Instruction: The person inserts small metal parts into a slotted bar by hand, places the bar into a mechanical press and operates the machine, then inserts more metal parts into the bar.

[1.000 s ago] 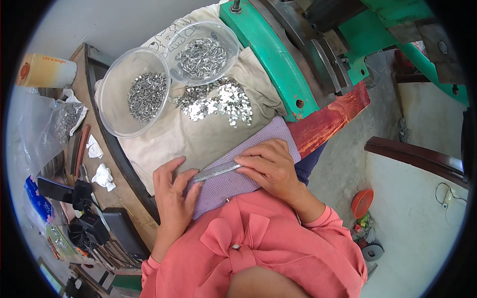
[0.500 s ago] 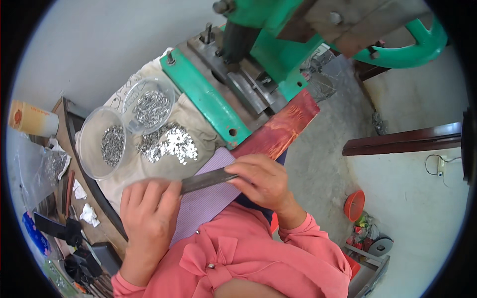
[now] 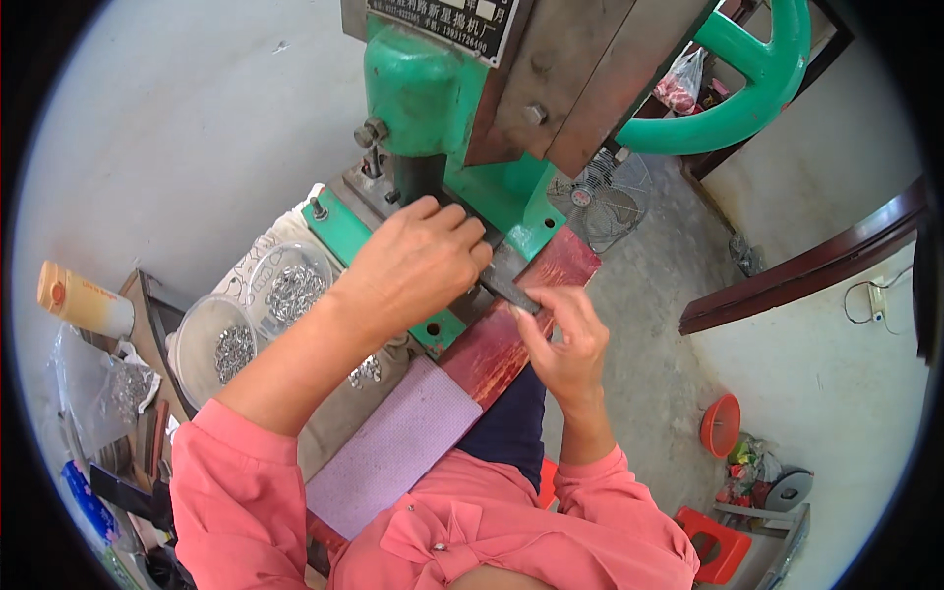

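Note:
A dark flat metal bar (image 3: 510,291) reaches from the bed of a green press (image 3: 408,93) toward me. My right hand (image 3: 568,334) pinches its near end between thumb and fingers. Over the press bed, my left hand (image 3: 421,258) is closed around the bar's far part, its fingertips mostly hidden. That hand also covers much of the tooling under the press ram (image 3: 418,177). Below the hands lie a reddish wooden board (image 3: 492,344) and a purple ribbed mat (image 3: 408,428).
Left of the press, two clear plastic tubs (image 3: 184,359) hold small shiny metal pieces, and loose pieces (image 3: 366,371) lie on the cloth nearby. A green handwheel (image 3: 723,128) juts out at upper right. A fan (image 3: 597,202) and a red stool (image 3: 716,551) stand on the floor.
Both hands have carried the metal bar from above my lap up to the press bed. My left arm now stretches across the loose metal pieces. The view has shifted, showing more of the press.

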A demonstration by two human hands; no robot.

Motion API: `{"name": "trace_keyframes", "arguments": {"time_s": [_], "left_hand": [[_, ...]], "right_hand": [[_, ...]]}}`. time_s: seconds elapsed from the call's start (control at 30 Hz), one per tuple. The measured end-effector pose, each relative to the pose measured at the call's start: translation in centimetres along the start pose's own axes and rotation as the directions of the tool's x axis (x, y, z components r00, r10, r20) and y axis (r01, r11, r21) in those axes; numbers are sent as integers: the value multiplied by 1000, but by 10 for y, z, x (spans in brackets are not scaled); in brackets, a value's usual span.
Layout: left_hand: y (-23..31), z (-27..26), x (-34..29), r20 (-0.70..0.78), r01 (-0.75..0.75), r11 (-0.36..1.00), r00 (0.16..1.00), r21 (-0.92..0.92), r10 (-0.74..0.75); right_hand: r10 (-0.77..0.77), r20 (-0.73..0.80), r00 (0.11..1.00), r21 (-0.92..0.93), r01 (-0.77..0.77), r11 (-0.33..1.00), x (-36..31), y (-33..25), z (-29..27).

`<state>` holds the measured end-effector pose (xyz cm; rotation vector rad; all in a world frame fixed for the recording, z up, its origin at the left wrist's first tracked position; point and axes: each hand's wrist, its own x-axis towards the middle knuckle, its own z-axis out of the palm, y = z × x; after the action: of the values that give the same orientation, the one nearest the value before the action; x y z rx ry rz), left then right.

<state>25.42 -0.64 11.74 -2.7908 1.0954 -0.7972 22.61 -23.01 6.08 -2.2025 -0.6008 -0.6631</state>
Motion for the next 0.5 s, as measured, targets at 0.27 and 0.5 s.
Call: {"name": "trace_keyframes", "arguments": {"time_s": [0.27,0.5], "left_hand": [[22,-4,-2,130,-14,999,991,-41,19],[44,5,-30,27,79,995,997,-68,-77]], "right_hand": [[47,6,999,7,-47,999,-15,-12,-10],[103,81,991,184,-117,976,6,-6,21]]}}
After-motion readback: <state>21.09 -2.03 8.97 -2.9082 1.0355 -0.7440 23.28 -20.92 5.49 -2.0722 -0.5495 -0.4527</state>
